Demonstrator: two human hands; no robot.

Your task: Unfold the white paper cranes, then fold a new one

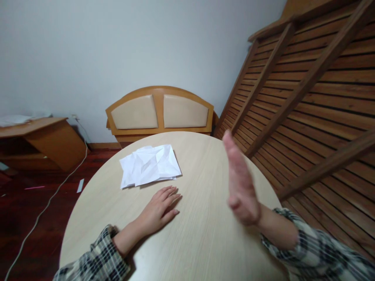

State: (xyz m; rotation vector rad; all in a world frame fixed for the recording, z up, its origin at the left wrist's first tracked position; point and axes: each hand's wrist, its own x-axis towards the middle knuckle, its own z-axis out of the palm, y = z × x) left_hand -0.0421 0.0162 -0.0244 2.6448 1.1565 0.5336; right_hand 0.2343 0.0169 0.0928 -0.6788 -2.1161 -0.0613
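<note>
My left hand (159, 210) lies palm down on the pale round table (202, 234), its fingers stretched out and slightly apart. Just beyond its fingertips is a small pile of creased white paper sheets (150, 166), which the hand does not touch. Raised above the right part of the table, my right hand (241, 185) is turned edge-on to me, with its fingers extended upward and nothing in it. Motion blurs it a little. Both wrists come out of checked sleeves (99, 257).
Behind the table stands a wooden headboard (160, 111) with two cream panels. A slatted wooden frame (307, 105) leans along the right. On the left are a brown desk (55, 144), a white cable (49, 201) and a pale strip (80, 185) on the dark red floor.
</note>
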